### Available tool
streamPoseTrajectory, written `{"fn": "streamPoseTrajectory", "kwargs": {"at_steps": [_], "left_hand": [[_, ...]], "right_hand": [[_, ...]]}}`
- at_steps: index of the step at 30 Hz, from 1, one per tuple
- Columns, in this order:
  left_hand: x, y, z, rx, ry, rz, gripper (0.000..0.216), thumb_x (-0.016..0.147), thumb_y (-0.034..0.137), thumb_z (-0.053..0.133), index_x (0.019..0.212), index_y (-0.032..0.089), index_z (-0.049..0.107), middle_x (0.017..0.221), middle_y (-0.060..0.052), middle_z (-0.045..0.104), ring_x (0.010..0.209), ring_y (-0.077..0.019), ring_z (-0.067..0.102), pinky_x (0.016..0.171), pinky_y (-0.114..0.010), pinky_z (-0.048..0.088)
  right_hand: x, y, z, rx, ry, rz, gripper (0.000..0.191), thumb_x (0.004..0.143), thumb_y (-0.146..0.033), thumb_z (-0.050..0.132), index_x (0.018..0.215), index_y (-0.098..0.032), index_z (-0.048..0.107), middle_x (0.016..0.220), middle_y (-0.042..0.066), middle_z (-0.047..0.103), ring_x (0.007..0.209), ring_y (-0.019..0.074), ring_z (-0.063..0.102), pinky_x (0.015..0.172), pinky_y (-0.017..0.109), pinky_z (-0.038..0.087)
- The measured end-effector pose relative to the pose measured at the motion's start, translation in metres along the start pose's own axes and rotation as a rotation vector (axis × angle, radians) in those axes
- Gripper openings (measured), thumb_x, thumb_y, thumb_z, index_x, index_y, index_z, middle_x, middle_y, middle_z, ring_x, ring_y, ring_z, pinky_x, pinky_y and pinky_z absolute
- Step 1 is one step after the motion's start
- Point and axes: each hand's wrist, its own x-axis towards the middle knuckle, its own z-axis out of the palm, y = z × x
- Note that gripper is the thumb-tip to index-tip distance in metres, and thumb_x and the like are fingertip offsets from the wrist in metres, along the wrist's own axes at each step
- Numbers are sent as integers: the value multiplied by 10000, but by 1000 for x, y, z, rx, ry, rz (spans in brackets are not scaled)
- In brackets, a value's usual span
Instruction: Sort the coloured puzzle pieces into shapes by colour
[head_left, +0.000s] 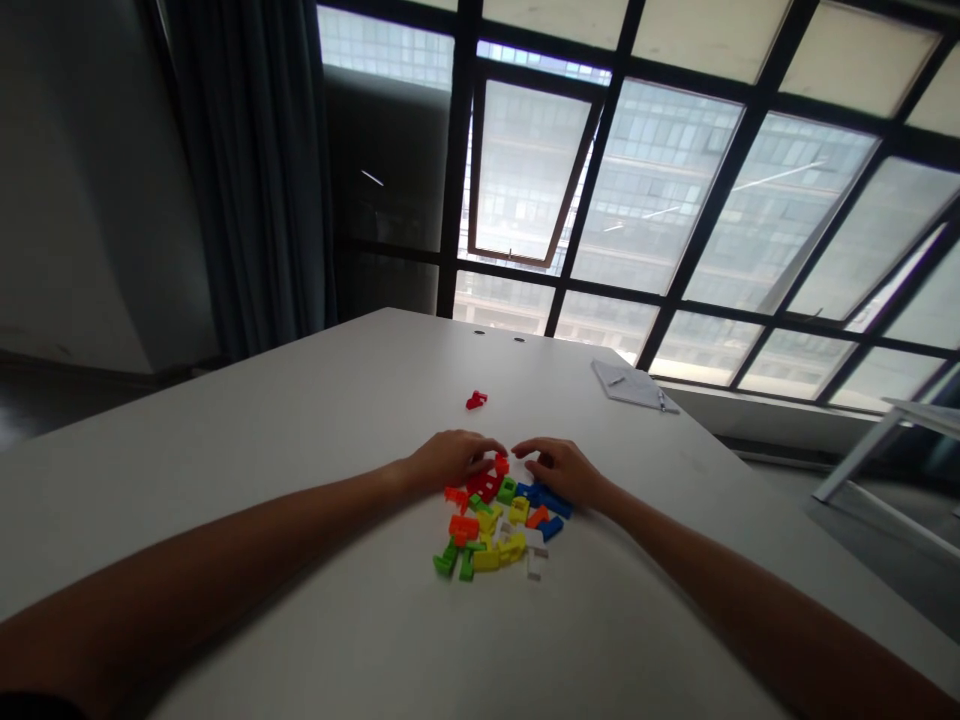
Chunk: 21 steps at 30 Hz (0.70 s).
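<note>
A small pile of coloured plastic building pieces lies on the white table between my hands. At its far left edge, my left hand (450, 459) pinches a small orange-red plastic piece (502, 464) between thumb and index finger. Just below are a red curved piece (486, 486) and a green piece (507, 490). Across from it, my right hand (564, 470) has thumb and index finger apart, holding nothing, beside blue pieces (553, 502). Nearer to me lie orange (463, 529), yellow (487, 560), green (446, 560) and white (534, 565) pieces.
A lone red piece (476, 400) sits beyond my hands on the white table (300, 430). Toward the far right edge lie papers (634, 385) with a pen (663, 401). Tall windows (660, 190) and a dark curtain (255, 180) stand behind. Another table (926, 415) is at right.
</note>
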Motion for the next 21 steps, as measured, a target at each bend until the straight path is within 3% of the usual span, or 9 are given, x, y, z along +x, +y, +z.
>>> {"fn": "streamPoseTrajectory", "kwargs": {"at_steps": [3, 7, 12, 18, 21], "left_hand": [[2, -2, 2, -62, 6, -109, 262, 959, 429, 541, 1161, 340, 683, 882, 33, 721, 766, -159, 643, 627, -242, 387], [4, -5, 4, -126, -7, -181, 241, 914, 438, 597, 1093, 310, 696, 851, 44, 722, 720, -142, 641, 605, -233, 380], [2, -6, 4, -146, -4, -156, 244, 917, 447, 598, 1064, 279, 698, 854, 31, 725, 710, -142, 640, 603, -231, 385], [-1, -3, 3, -202, 67, -79, 299, 967, 471, 537, 1090, 231, 666, 853, 4, 722, 687, -142, 627, 608, -228, 399], [-2, 0, 1, -205, 71, -45, 305, 976, 478, 532, 1085, 227, 666, 850, -3, 720, 683, -143, 623, 607, -227, 395]], "right_hand": [[14, 4, 5, 31, -63, -46, 336, 825, -183, 584, 1109, -224, 759, 1024, 36, 754, 701, 136, 603, 693, 266, 507], [20, 9, 16, 80, -40, -58, 296, 818, -207, 625, 1073, -217, 774, 972, 36, 744, 685, 132, 588, 676, 256, 498], [16, 14, 19, 118, -15, -26, 279, 810, -205, 643, 1055, -217, 775, 939, 26, 741, 676, 127, 584, 670, 255, 493], [16, 15, 21, 154, -7, 47, 486, 783, -287, 741, 1259, -221, 668, 1018, 39, 746, 634, 117, 595, 630, 254, 500], [16, 16, 21, 158, 17, 32, 417, 799, -305, 738, 1203, -212, 694, 960, 34, 747, 630, 119, 599, 620, 251, 499]]}}
